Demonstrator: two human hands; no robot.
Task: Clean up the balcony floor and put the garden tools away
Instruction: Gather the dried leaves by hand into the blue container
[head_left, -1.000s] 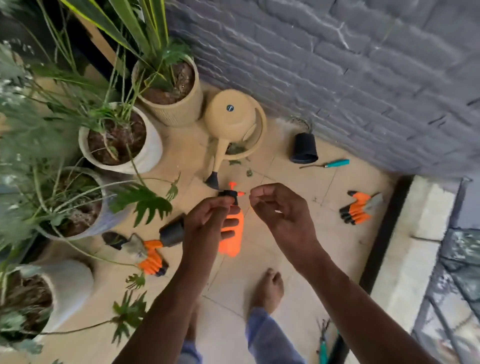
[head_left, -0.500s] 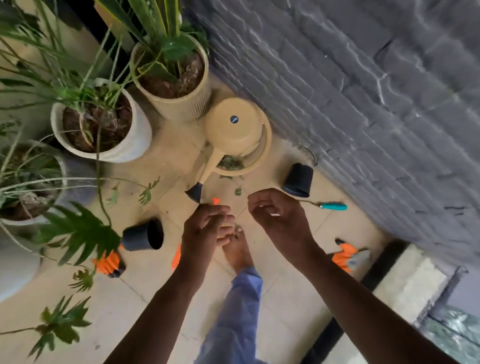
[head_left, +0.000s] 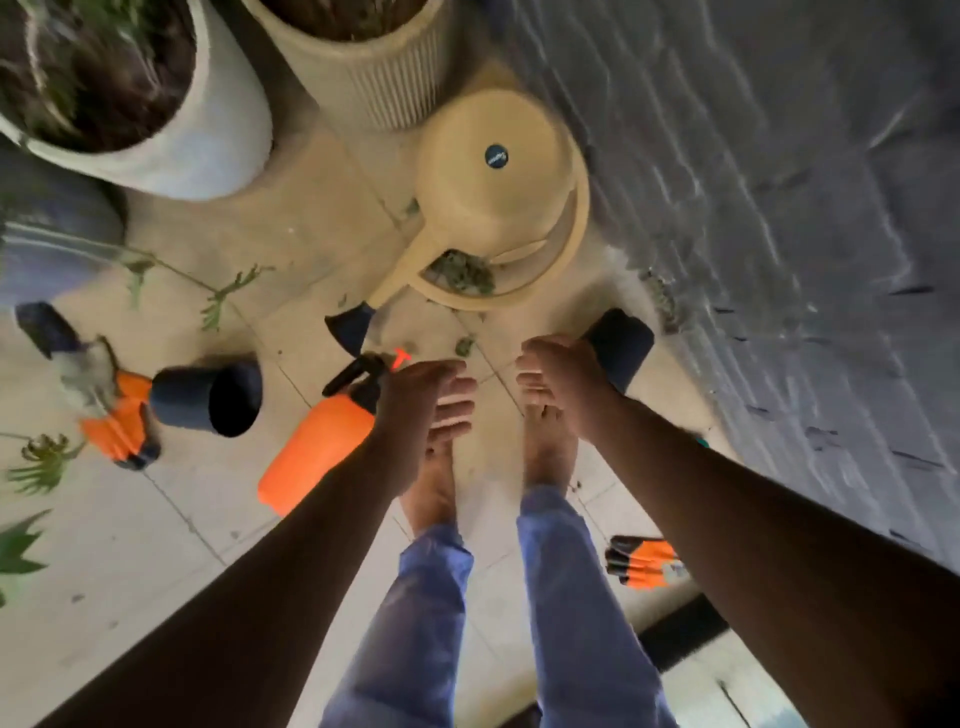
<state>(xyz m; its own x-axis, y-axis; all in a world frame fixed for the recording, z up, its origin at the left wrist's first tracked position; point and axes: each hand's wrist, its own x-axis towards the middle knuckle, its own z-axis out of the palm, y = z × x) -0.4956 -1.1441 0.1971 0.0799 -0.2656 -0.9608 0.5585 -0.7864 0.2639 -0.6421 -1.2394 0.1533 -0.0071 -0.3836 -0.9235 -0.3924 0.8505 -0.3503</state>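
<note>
Both hands, left (head_left: 415, 400) and right (head_left: 558, 379), hang loosely curled and seemingly empty above the orange plastic spray bottle (head_left: 317, 452) lying on the beige tiled floor (head_left: 156, 519).

Person observed from above: both forearms bare, no sleeves in view; left hand (head_left: 415, 395) and right hand (head_left: 558, 374) without gloves, rings or watch; loose blue trousers (head_left: 571, 597), creased at the ankles; both feet (head_left: 434, 488) bare.
</note>
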